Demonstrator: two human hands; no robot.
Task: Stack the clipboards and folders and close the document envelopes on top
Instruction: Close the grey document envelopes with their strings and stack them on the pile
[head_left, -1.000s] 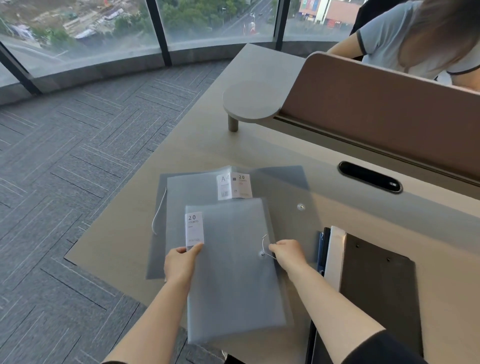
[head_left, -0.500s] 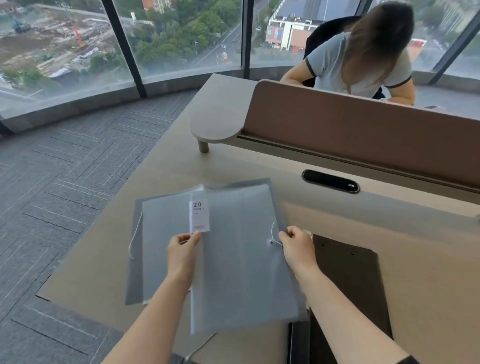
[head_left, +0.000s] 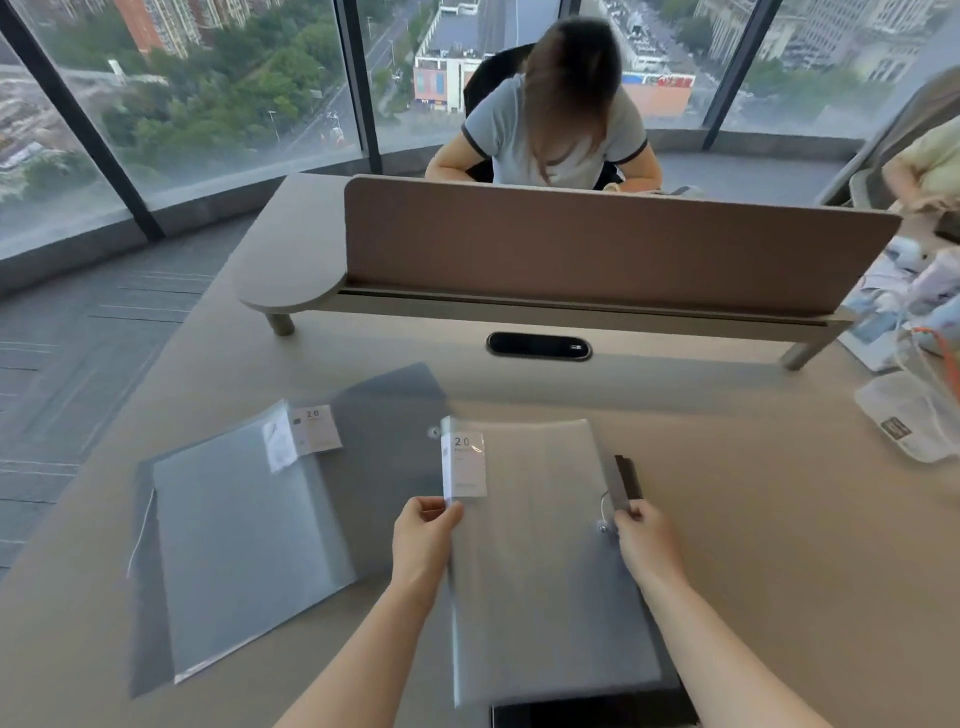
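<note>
Both hands pinch one folder (head_left: 540, 545) by its side edges, left hand (head_left: 423, 535) at the label, right hand (head_left: 647, 540) at the string clasp, above the dark clipboard (head_left: 626, 480). Thin, slick plastic could slip from the fingertips and land askew.

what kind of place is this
Most likely a high-rise open-plan office: a shared desk with a divider screen and cable port, another person working opposite, and floor-to-ceiling windows over city streets.
</note>
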